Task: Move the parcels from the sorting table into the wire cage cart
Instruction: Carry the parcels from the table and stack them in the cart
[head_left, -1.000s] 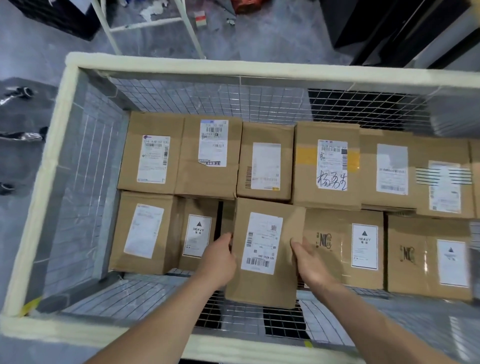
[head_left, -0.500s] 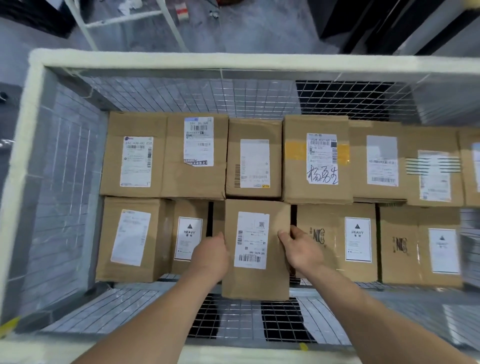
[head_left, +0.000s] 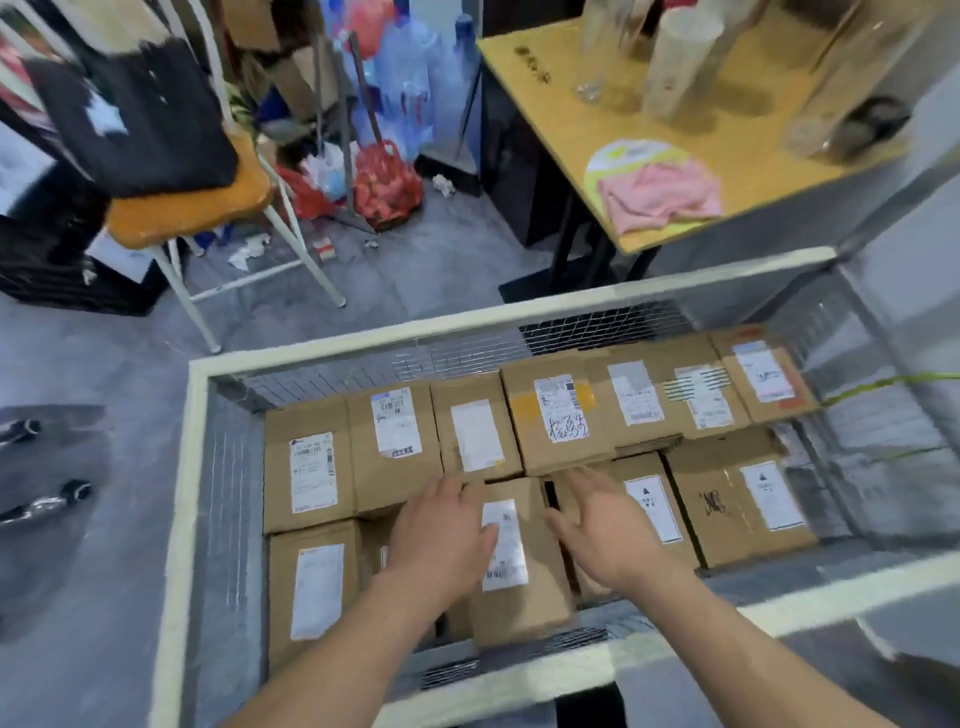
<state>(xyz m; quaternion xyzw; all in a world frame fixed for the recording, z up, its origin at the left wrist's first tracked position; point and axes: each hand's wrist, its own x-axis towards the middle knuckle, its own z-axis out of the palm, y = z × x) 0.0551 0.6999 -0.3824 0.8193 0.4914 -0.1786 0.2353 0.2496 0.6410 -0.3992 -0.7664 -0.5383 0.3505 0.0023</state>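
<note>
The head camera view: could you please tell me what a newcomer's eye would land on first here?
First, the two open hands, left hand and right hand, hovering over a labelled parcel in the front row of the wire cage cart. Then the tight rows of brown boxes filling the cart, and the pink cloth on the wooden table beyond.

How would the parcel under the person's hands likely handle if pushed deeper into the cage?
The parcel is a flat-sided cardboard box, so it would probably slide rather than roll. It looks rigid and should keep its shape. Neighbouring boxes sit close, so it may catch.
</note>
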